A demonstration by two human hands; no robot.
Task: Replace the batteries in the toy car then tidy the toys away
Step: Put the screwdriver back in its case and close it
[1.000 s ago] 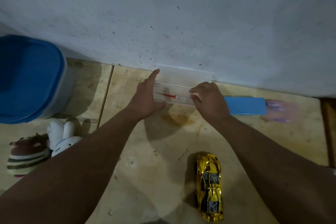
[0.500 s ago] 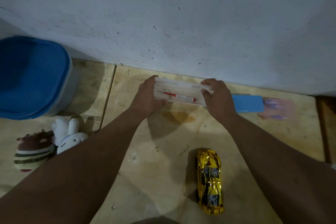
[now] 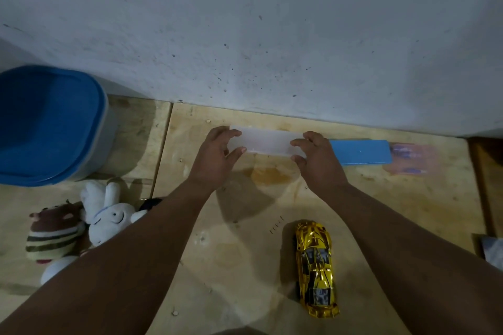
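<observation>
A long translucent plastic case (image 3: 268,141) lies on the wooden floor against the wall, its lid down. My left hand (image 3: 215,156) pinches its left end and my right hand (image 3: 317,162) pinches its right end. The red screwdriver seen inside before is hidden under the lid. A gold toy car (image 3: 317,268) sits on the floor nearer to me, below my right forearm. A pack of batteries (image 3: 412,158) lies to the right, beyond a blue box (image 3: 360,152).
A blue-lidded storage tub (image 3: 51,122) stands at the left by the wall. Two plush toys, a striped brown one (image 3: 53,234) and a white rabbit (image 3: 107,212), lie below it. The grey wall (image 3: 272,35) closes off the far side.
The case was open with the red screwdriver showing; the lid has come down over it. Both hands have shifted onto the ends of the case.
</observation>
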